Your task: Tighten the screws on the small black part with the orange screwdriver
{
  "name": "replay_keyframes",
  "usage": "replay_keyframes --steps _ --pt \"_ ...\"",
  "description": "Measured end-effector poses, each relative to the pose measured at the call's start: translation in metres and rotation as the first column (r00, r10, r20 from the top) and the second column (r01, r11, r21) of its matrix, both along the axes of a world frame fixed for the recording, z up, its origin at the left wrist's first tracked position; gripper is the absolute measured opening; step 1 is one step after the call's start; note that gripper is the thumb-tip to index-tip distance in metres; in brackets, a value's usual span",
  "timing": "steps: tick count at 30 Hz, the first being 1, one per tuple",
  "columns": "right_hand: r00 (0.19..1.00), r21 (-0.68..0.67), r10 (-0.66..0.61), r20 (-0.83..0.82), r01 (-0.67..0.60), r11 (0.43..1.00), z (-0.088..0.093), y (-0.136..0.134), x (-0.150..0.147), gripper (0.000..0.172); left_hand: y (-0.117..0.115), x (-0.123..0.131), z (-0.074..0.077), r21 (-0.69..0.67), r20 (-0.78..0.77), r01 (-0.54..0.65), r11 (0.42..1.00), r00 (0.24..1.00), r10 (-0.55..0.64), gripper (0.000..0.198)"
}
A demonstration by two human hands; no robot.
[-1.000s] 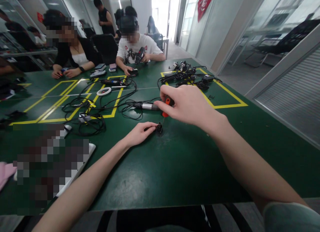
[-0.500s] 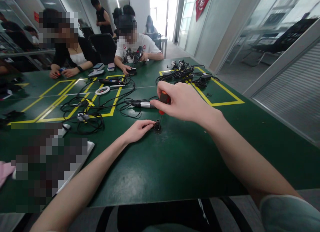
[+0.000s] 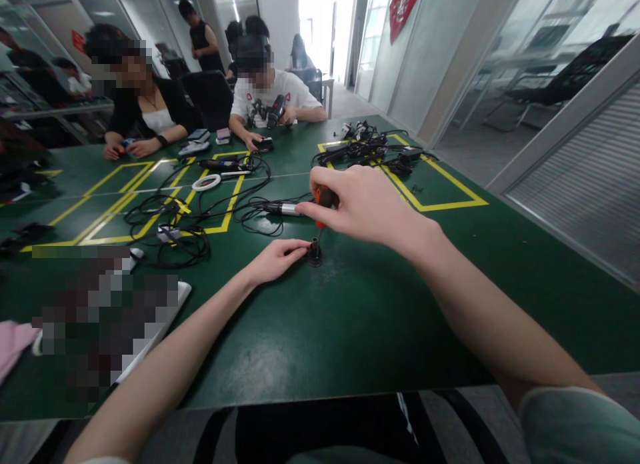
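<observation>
My right hand [image 3: 373, 204] is closed around the red and dark handle of a screwdriver [image 3: 325, 197]. Its shaft points down at a small black round part [image 3: 315, 256], which stands on the green table with a short post upright. Whether the tip touches the part, I cannot tell. From the left, my left hand [image 3: 277, 259] reaches in, and its fingertips pinch the side of the black part at the table surface.
Just beyond my hands lies a silver and black cylindrical tool [image 3: 286, 209] with a cord. Tangled black cables [image 3: 185, 247] and a white ring [image 3: 206, 183] are to the left. More cables [image 3: 360, 147] pile up behind. Two people sit across the table [image 3: 400, 331].
My right hand has shifted slightly to the left, and the screwdriver handle sits at a somewhat different angle. My left hand stays at the black part.
</observation>
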State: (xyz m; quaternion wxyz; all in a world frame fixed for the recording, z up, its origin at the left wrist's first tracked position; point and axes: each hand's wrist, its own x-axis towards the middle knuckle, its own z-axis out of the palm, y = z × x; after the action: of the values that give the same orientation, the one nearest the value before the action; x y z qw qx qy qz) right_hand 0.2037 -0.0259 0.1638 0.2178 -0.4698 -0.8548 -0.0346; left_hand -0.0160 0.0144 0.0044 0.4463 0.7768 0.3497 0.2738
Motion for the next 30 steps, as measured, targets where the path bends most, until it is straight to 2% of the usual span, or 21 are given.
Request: replay_keyframes --steps 4,8,12,16,19,30 --pt "1.000 -0.006 0.017 0.005 -0.017 1.000 -0.0019 0.0012 0.0002 0.017 0.0005 -0.0010 0.0015 0.002 -0.020 0.000 1.000 1.000 0.000 0.046" --pt "1.000 -0.007 0.023 -0.013 -0.024 1.000 -0.0038 0.0012 -0.0006 0.028 0.0008 -0.0017 0.0009 0.006 -0.026 -0.001 1.000 1.000 0.001 0.046" --pt "1.000 -0.008 0.003 -0.006 -0.003 1.000 -0.0030 -0.0002 -0.0026 0.018 0.0005 -0.0015 0.0000 0.005 -0.013 0.001 1.000 1.000 -0.001 0.046" --pt "0.999 0.009 -0.029 0.042 0.028 1.000 -0.0016 -0.0013 -0.0037 0.023 0.0006 -0.0017 0.0003 0.011 -0.006 -0.002 1.000 1.000 0.002 0.046" --pt "0.998 -0.016 -0.020 0.059 0.021 1.000 -0.0005 -0.0022 -0.0035 0.019 0.0013 -0.0018 0.0000 0.011 -0.011 -0.002 1.000 1.000 0.002 0.047" --pt "0.999 -0.040 0.032 -0.023 -0.033 0.999 -0.0020 0.0003 -0.0003 0.016 0.0024 -0.0021 0.0034 -0.013 -0.017 0.009 1.000 1.000 -0.010 0.050"
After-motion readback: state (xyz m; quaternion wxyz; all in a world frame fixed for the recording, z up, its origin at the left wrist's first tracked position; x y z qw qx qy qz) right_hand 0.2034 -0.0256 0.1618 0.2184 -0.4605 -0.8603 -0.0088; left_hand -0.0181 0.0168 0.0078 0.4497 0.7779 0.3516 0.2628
